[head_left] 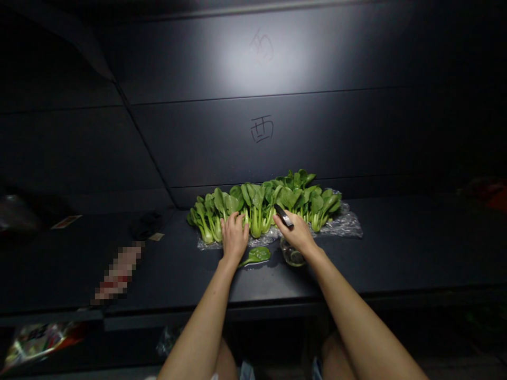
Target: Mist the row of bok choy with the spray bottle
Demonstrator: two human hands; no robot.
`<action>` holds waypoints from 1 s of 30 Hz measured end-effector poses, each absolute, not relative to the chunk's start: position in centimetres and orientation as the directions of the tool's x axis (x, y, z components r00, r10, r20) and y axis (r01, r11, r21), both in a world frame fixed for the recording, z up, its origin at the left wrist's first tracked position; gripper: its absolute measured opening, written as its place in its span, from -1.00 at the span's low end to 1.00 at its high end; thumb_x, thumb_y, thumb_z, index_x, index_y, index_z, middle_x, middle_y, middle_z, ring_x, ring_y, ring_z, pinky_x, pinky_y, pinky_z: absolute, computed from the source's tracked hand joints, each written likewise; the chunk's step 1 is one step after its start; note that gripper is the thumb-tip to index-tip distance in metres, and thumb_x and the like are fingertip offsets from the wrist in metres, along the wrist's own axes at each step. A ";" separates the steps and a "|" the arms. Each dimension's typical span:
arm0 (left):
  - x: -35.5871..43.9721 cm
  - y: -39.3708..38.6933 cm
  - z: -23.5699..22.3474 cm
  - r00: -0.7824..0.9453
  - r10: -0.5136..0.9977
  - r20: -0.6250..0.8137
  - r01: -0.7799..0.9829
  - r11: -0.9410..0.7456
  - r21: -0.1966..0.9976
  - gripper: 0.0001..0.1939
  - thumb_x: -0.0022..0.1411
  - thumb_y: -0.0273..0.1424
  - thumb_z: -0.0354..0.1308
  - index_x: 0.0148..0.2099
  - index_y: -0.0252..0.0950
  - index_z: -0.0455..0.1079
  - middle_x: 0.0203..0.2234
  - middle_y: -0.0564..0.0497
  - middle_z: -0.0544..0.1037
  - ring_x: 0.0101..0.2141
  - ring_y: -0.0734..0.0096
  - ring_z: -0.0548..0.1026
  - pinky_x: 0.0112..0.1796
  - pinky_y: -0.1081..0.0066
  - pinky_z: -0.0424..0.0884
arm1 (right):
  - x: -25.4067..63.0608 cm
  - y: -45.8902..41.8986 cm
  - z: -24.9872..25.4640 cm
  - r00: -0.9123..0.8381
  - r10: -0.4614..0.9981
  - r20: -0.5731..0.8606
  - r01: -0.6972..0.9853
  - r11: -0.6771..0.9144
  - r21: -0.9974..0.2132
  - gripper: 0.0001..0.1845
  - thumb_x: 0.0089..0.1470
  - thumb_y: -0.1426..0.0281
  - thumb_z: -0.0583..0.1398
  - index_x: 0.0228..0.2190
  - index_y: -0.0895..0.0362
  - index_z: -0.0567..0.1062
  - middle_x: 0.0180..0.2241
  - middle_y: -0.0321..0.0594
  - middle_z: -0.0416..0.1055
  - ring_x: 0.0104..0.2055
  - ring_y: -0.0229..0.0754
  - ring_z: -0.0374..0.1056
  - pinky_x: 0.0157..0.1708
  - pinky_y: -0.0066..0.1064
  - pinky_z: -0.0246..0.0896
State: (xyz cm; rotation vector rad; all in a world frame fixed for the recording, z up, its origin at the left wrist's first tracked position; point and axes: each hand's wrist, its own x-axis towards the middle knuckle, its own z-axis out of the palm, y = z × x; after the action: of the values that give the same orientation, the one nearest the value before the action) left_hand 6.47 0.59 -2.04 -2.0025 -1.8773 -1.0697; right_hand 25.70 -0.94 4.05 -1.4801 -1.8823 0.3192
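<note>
My left hand point(235, 236) rests at the front of a row of green bok choy point(256, 211), its fingers slightly spread against the stems. What its fingertips touch is partly hidden. My right hand point(298, 233) is wrapped round what looks like a spray bottle. Its black head point(283, 216) shows above the hand, and the clear rounded body point(293, 256) shows below. Between my hands, a loose wet leaf point(259, 254) lies on the dark shelf with water around it. Clear plastic film point(346, 224) lies under the bok choy.
The dark shelf point(396, 243) backs onto a dark panel point(198, 137) with a handwritten character. To the left lie a small card point(157, 237), a pixelated item point(119, 274) and another card point(66, 221). A shiny package point(43, 340) sits below the shelf's front edge.
</note>
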 end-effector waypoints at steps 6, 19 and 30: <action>6.1 0.6 -2.0 -0.085 0.777 0.623 0.928 -0.166 0.333 -0.67 0.26 -0.40 0.00 0.05 -0.29 0.36 0.04 -0.20 0.40 0.10 0.10 0.32 0.19 -0.02 0.06 | 25.8 -0.7 3.9 -0.123 0.931 0.345 0.785 0.304 -0.540 -0.67 0.18 0.16 0.04 -0.40 0.10 0.46 -0.45 -0.19 0.48 -0.40 -0.16 0.38 -0.46 -0.47 0.03; 4.6 -1.0 -1.5 -0.313 0.801 0.510 0.936 0.171 0.307 -0.50 0.16 -0.27 0.16 0.11 -0.38 0.28 -0.10 -0.25 0.40 -0.04 -0.01 0.37 -0.09 0.10 0.35 | 23.8 -0.8 3.9 -0.157 0.924 0.348 0.776 0.334 -0.535 -0.71 0.18 0.21 0.04 -0.38 0.10 0.46 -0.42 -0.17 0.50 -0.36 -0.14 0.39 -0.44 -0.45 0.04; 4.9 -1.2 -1.6 -0.224 0.837 0.500 0.968 0.130 0.217 -0.54 0.14 -0.27 0.19 0.07 -0.31 0.32 -0.03 -0.21 0.40 -0.02 -0.01 0.35 -0.10 0.12 0.33 | 22.8 -0.3 3.4 -0.242 0.909 0.339 0.777 0.391 -0.493 -0.74 0.18 0.23 0.06 -0.36 0.11 0.46 -0.39 -0.17 0.50 -0.36 -0.16 0.39 -0.38 -0.46 0.07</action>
State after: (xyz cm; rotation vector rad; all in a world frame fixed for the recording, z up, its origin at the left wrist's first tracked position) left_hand 4.94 -1.19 -1.60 -1.7706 -2.1516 -0.7352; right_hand 22.82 -0.35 3.42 -1.4382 -2.0757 0.2976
